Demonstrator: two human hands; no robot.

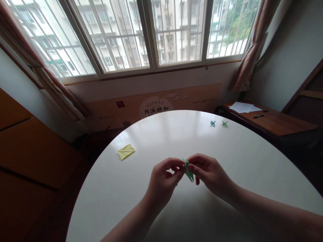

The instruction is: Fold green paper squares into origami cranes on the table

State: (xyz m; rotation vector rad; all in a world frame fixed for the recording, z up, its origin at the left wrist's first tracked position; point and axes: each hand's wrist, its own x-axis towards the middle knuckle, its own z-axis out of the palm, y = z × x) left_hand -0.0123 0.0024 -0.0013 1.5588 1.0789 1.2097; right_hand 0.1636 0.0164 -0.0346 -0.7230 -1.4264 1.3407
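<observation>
Between my two hands, above the white round table [108,208], is a piece of folded green origami paper [189,173] with two narrow points hanging down. My left hand [166,178] pinches its upper left side between thumb and fingers. From the other side, my right hand [208,169] pinches the upper right part the same way. The fingertips hide much of the paper's top.
Toward the table's left edge lies a creased yellow paper [126,152]. Two small folded cranes, one teal [213,123] and one green [224,123], stand near the far right edge. Beyond them is a wooden desk [282,122] with white papers [244,107].
</observation>
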